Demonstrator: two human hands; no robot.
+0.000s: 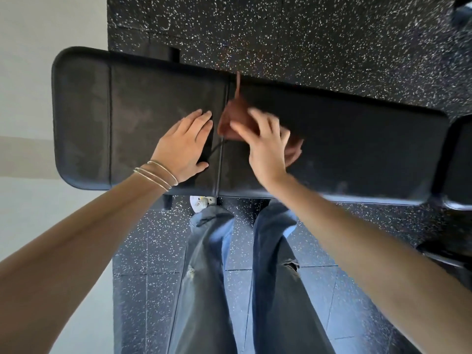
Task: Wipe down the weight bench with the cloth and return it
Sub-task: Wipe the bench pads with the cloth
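Cloth (236, 118) is bunched in right hand (265, 146), held against bench (357, 139) at the seam (221, 164), just ahead of the palm; blur hides the exact grip. Left hand (186, 144) lies flat beside it, fingers straight, bracing. Suggest: spread cloth under palm, use long overlapping strokes away from left hand, include edges.

cloth (236, 118): near part hidden under right hand (265, 146); raised far tip smeared, outline unclear.
right hand: motion-blurred; cannot tell whether the fingers pinch the cloth or lie flat on it.
weight bench (357, 154): frame and legs mostly hidden beneath the pads.
second pad (459, 162): cut off by right edge.
shoe (201, 201): only a white sliver between bench edge and trouser leg (204, 264).
corner object (463, 11): top right, cut off, blurred, unidentified.
forearms: both run out past the picture's edges.
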